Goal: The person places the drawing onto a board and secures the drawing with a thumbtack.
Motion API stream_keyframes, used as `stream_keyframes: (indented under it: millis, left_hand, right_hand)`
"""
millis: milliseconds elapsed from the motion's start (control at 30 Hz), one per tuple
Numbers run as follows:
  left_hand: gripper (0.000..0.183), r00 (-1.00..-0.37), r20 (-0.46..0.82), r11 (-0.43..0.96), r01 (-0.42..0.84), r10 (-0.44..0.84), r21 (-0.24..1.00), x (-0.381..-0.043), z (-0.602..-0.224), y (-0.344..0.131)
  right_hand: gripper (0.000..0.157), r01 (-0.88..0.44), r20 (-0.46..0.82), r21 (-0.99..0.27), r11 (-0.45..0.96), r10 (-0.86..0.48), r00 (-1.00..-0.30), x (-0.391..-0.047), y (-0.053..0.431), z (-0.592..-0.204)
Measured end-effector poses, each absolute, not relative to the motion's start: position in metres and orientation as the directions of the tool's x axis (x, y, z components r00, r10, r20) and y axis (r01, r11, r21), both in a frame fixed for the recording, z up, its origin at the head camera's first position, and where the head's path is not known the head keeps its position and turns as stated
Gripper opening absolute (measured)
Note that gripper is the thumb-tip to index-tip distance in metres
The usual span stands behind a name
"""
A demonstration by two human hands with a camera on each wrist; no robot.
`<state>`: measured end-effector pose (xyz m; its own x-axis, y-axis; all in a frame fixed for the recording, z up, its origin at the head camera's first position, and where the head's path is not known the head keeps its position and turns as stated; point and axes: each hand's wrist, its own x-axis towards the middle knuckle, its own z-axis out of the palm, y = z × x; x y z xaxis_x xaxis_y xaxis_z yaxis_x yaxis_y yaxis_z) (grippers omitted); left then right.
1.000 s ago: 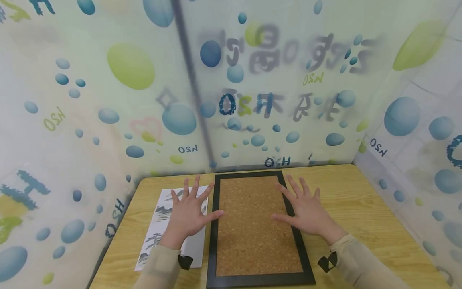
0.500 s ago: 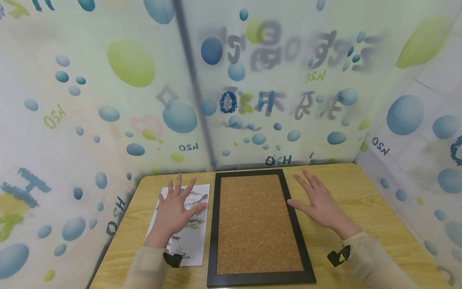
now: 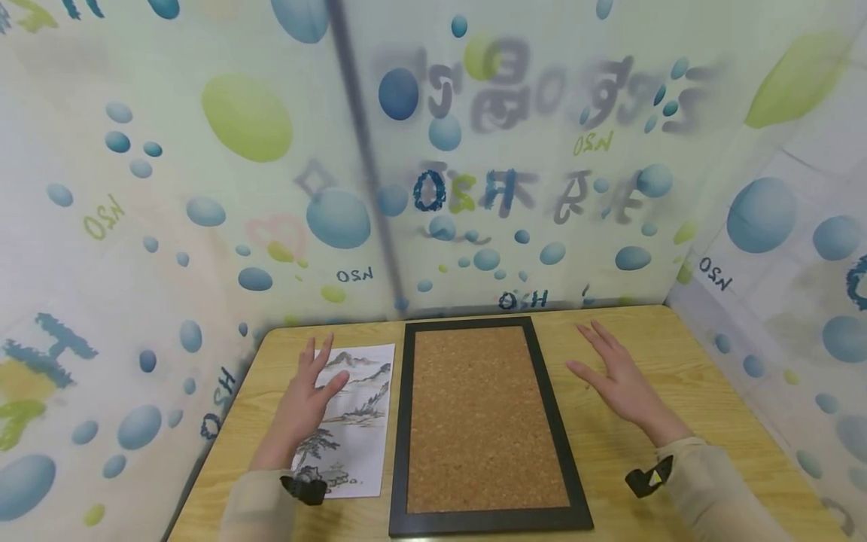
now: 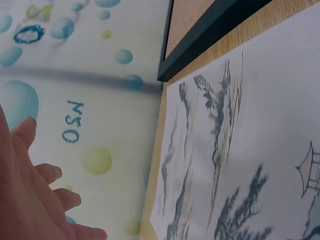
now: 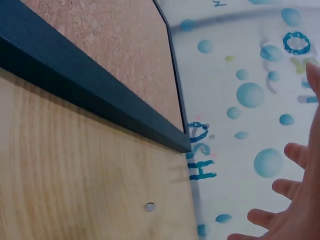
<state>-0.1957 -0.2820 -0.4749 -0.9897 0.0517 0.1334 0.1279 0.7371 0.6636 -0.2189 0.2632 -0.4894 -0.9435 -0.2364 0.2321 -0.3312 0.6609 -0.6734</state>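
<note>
A cork board (image 3: 484, 421) in a black frame (image 3: 491, 521) lies flat on the wooden table. To its left is a white sheet printed with an ink landscape (image 3: 359, 444); the left wrist view shows mountains, a tree and a small pavilion on it. My left hand (image 3: 301, 406) is above the sheet's left side with fingers spread, holding nothing, and covers part of the picture. On the other side of the board, my right hand (image 3: 626, 391) hovers over the table, fingers extended and nothing in its grasp. Both hands stand apart from the frame.
The wooden table (image 3: 684, 376) reaches back to curtain-like walls (image 3: 576, 226) printed with blue and green bubbles and lettering. A small round metallic spot (image 5: 150, 206) shows on the tabletop in the right wrist view. Each wrist wears a black device (image 3: 650, 478).
Both hands have moved apart and outward from above the board's edges, the left one leftward and the right one rightward. More of the printed sheet shows. Board and sheet stay in place.
</note>
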Motion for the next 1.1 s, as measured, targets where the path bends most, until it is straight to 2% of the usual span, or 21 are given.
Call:
stream_keyframes:
  millis: [233,400,633,900,1100]
  left_hand:
    - [0.074,-0.991,0.135,0.627,0.101,-0.008,0.773,-0.189,-0.479,-0.302]
    - [0.075,-0.993,0.090,0.597,0.024,-0.081,0.802,-0.188,-0.487,-0.316]
    - [0.079,-0.976,0.014,0.540,-0.107,-0.216,0.835,-0.187,-0.497,-0.328]
    - [0.093,-0.924,-0.115,0.464,-0.288,-0.366,0.838,-0.188,-0.508,-0.335]
    - [0.103,-0.885,-0.195,0.412,-0.379,-0.423,0.828,-0.186,-0.513,-0.338]
  right_hand:
    - [0.072,-0.242,0.168,-0.780,0.577,-0.180,-0.969,-0.219,0.274,-0.495]
    - [0.070,-0.169,0.111,-0.827,0.536,-0.138,-0.984,-0.221,0.281,-0.501]
    - [0.069,-0.132,0.082,-0.916,0.378,-0.146,-0.986,-0.224,0.285,-0.513]
    - [0.079,-0.018,-0.007,-0.931,0.364,-0.066,-0.998,-0.231,0.286,-0.524]
    - [0.085,0.061,-0.079,-0.903,0.426,-0.024,-0.997,-0.232,0.285,-0.533]
